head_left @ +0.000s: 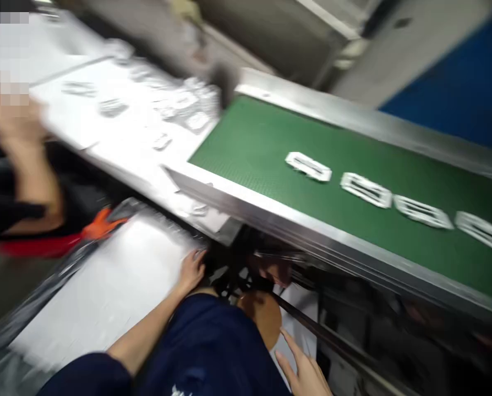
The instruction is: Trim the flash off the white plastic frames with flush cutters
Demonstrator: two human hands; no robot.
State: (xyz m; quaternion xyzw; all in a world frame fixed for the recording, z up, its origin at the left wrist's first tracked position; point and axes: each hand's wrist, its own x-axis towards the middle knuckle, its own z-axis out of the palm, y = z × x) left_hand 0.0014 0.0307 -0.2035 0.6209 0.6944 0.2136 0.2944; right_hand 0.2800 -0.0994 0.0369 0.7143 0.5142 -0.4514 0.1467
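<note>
My left hand [191,270] rests near the right edge of a large white sheet [118,291], its fingers partly curled; whether it holds anything is too blurred to tell. At the bottom, my right hand [301,366] has its thumb and index finger apart, with nothing seen between them, beside a round brown stool seat [262,316]. Several white oblong frame-like parts, one of them the leftmost part [307,166], lie in a row on a green conveyor belt [246,137] beyond my hands.
A white table [126,159] with scattered white parts adjoins the conveyor's left end. At the left, another person's arm [35,170] reaches over that table. An orange object [101,224] lies by the sheet. The conveyor's metal side rail [312,225] runs rightward.
</note>
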